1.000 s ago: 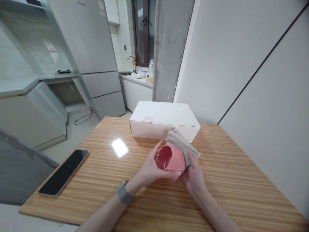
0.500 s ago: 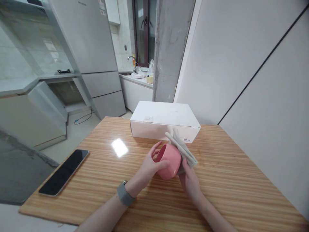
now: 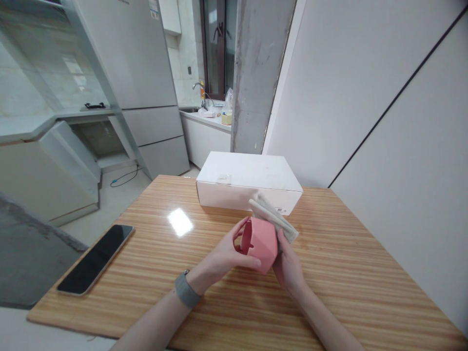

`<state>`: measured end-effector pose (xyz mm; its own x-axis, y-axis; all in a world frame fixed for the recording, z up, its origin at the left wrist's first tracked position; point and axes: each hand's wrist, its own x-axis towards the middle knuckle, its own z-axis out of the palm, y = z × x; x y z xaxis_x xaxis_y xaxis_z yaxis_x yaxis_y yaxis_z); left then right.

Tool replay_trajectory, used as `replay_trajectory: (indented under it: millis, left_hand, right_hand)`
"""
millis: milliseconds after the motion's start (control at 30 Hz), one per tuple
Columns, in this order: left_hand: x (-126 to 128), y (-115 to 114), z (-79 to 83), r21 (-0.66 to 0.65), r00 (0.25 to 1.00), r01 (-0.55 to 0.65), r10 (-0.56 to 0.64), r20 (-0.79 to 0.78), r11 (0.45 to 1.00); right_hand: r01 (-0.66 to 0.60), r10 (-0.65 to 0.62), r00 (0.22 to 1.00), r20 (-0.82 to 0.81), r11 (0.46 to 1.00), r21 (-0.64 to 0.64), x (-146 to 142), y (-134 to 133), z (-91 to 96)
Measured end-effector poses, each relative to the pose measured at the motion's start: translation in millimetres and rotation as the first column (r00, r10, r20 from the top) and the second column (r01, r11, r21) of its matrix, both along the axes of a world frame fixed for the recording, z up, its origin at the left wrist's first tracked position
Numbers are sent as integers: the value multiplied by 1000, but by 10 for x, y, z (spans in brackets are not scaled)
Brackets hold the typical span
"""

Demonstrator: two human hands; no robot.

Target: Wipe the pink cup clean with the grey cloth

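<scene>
A pink faceted cup-like container is held just above the table, tilted with its notched opening toward the left. My left hand is closed on its rim side, thumb along the near face and fingers over the far edge. Against the container's right side lies a folded light grey cloth, gripped by my right hand. The right fingers are partly hidden behind the container and cloth. A grey band circles my left wrist.
A white box stands behind my hands on the wooden table. At the left edge lies a black-screened phone. A white wall panel rises on the right; a fridge and sink counter are beyond.
The pink container has turned in my left hand, bringing a notch in its rim into view. My left thumb sits lower on it. The cloth stays against its right side.
</scene>
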<state>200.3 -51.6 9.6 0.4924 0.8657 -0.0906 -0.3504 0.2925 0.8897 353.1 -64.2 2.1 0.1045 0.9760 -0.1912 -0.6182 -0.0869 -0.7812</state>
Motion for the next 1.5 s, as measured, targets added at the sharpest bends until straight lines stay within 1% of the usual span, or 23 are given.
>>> replay_trajectory:
  millis: [67,167,267,400,567,667,767,900,1033,1133,1200,1267,1333,1400,1500]
  left_hand:
    - [-2,-2,15,0,1000,2,-2,-25,1000]
    - [6,-1,39,-16,998,-33,32,-61,999]
    - [8,10,52,-34,996,-53,50,-73,998]
    - [-3,23,35,-45,998,-40,38,-55,998]
    - [-5,30,-22,-117,1000,-9,11,16,993]
    - [-14,37,-37,-123,999,-20,24,28,992]
    - [-22,32,-10,-110,999,-33,37,35,993]
    - [0,9,44,-65,998,-58,60,32,996]
    - [27,6,33,1,990,-132,132,-59,991]
    - [26,3,22,72,988,-75,83,-128,995]
    - [20,-3,34,104,983,-40,57,-172,994]
    - [16,-4,55,124,974,-48,74,-214,991]
    - [15,3,72,138,967,-69,100,-234,988]
    - [16,16,76,146,969,-94,124,-215,985]
    - [19,23,61,157,973,-138,163,-163,978]
  right_hand:
    - [9,-9,1000,-15,1000,-27,7,-2,8]
    - [27,-27,1000,-9,999,-18,12,0,-6]
    - [54,-54,998,11,998,30,9,-4,-15]
    - [58,-62,997,40,994,93,12,-11,-37]
    - [71,-89,988,127,987,142,58,-20,-161]
    - [58,-88,984,155,980,188,91,-44,-239]
    - [52,-81,984,156,982,183,103,-63,-269]
    - [51,-68,989,131,990,134,70,-33,-228]
    - [54,-61,991,116,997,60,28,29,-160]
    - [51,-51,995,82,999,0,21,46,-115]
    - [23,-22,998,54,999,-25,16,38,-81]
    - [-4,4,1000,25,1000,-22,1,22,-39]
    - [-24,25,1000,-4,1000,10,-22,6,3]
    - [-30,31,999,-26,999,32,-46,-8,35]
    - [-36,37,998,-48,999,27,-70,-18,56]
